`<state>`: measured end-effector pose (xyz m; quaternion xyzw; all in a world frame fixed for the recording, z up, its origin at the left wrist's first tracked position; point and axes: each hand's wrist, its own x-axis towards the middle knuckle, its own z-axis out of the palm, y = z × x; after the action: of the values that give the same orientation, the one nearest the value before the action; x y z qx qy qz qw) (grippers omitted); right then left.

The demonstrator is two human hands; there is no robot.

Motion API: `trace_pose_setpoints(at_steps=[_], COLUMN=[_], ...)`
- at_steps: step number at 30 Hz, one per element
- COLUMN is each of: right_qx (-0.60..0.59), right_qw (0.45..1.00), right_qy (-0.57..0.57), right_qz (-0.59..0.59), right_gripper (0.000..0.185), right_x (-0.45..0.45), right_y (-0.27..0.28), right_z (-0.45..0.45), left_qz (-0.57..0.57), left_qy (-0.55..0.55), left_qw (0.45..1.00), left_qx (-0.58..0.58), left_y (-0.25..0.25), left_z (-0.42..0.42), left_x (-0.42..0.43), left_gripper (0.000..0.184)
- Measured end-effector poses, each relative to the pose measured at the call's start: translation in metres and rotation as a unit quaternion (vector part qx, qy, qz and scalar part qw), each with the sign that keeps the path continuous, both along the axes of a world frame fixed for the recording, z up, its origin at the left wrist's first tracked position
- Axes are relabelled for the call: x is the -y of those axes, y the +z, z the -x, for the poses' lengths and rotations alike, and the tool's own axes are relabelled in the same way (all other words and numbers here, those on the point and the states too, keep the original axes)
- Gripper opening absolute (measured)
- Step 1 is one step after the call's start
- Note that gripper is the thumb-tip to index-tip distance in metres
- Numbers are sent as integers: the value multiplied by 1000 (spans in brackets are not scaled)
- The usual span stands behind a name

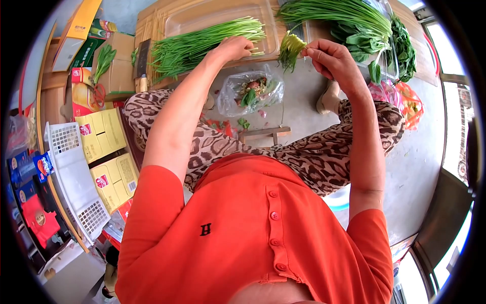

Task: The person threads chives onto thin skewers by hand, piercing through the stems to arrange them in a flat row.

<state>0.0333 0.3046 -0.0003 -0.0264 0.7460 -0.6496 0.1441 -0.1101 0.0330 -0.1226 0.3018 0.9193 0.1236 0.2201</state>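
Observation:
My left hand (234, 49) rests at the near edge of a bundle of long green stalks (197, 44), its fingers curled downward; what lies under them is hidden. The bundle lies partly over a clear plastic tray (174, 21). My right hand (326, 54) pinches a small wilted bunch of yellow-green leaves (291, 49), which hangs to the left of the fingertips. Right of the tray lies a larger pile of green stalks (349, 17), with broad dark leaves (354, 43) beneath it.
A knife (144, 60) lies at the table's left end. On the floor between my legs are an open plastic bag (251, 93) with scraps and a small wooden stool (264, 133). Yellow boxes (104, 134) and a white basket (81, 172) stand left; an orange bag (411, 106) is at right.

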Motion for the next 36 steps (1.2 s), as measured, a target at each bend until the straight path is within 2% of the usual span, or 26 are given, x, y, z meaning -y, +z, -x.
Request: trace_pose_setpoints(at_steps=[2, 4, 8, 10, 11, 13, 15, 18, 20, 21, 24, 29, 33, 36], right_qx=[1, 2, 6, 4, 0, -3, -1, 7, 6, 5, -7, -8, 1, -4], right_qw=[1000, 1000, 1000, 1000, 1000, 999, 1000, 999, 999, 998, 996, 996, 994, 995], right_qy=[-2, -6, -15, -13, -12, -14, -13, -24, -31, -41, -29, 4, 8, 31], right_qz=[3, 7, 18, 17, 24, 30, 27, 25, 31, 36, 84, 94, 105, 91], right_gripper=[20, 20, 20, 20, 20, 20, 20, 20, 20, 20, 17, 18, 16, 17], right_x=[1, 1, 2, 4, 5, 4, 6, 11, 16, 19, 22, 37, 46, 50], right_y=[-1, -2, -4, -4, -5, -5, -5, -3, 2, 4, -3, -1, 1, 4], right_z=[0, 1, 2, 4, 3, 3, 3, 2, -1, -2, -3, -14, -20, -23], left_qz=[9, -82, -160, -304, -304, -443, -542, -574, -650, -650, -706, -691, -699, -693], left_qy=[-9, 33, 85, 140, 139, 191, 236, 247, 228, 228, 268, 355, 340, 337], left_qw=[1000, 996, 983, 941, 941, 876, 806, 774, 716, 715, 656, 600, 584, 593], left_qx=[-5, -6, 4, 46, 45, -26, -34, -101, -115, -119, 11, 192, 233, 233], left_y=[-1, 2, 24, 29, 31, 51, 83, 156, 198, 197, 176, 122, 114, 116], left_z=[-1, -3, -9, -9, -8, -8, -11, -35, -60, -63, -77, -106, -115, -116], left_x=[2, 4, 10, 16, 20, 26, 30, 29, 21, 25, 32, 25, 22, 19], left_gripper=[16, 17, 20, 19, 19, 16, 13, 14, 16, 16, 11, 16, 16, 15])
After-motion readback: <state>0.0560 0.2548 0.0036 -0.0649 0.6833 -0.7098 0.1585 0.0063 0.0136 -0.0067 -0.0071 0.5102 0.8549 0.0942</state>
